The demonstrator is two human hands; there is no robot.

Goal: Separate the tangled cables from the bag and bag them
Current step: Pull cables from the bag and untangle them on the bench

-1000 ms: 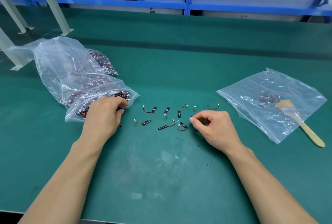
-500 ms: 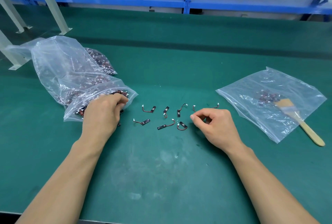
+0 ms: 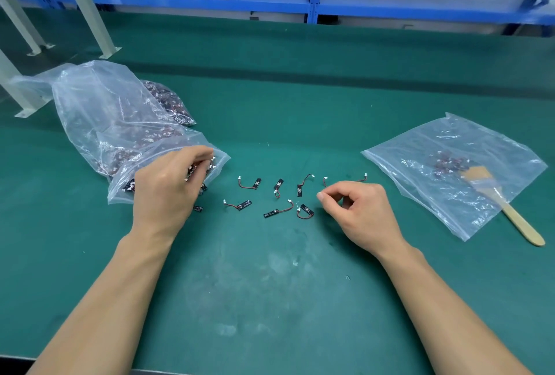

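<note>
While left hand (image 3: 168,191) grips bagged cables (image 3: 210,166), right hand (image 3: 360,212) curls — holding unclear; cable print unreadable.

Loose short red cables (image 3: 244,204) between bulging clear bag (image 3: 90,110), left, and flat bag (image 3: 480,134), right.

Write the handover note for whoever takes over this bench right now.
Left hand: at the mouth of the big bag, fingers curled into the tangled cables.
Right hand: thumb and forefinger pinched beside the loose cables; cannot tell whether it holds one.
Done: several cables lie separated on the mat; a few sit in the small bag, brush across it.
Left: most are tangled in the big bag; loose ones not yet bagged.
</note>
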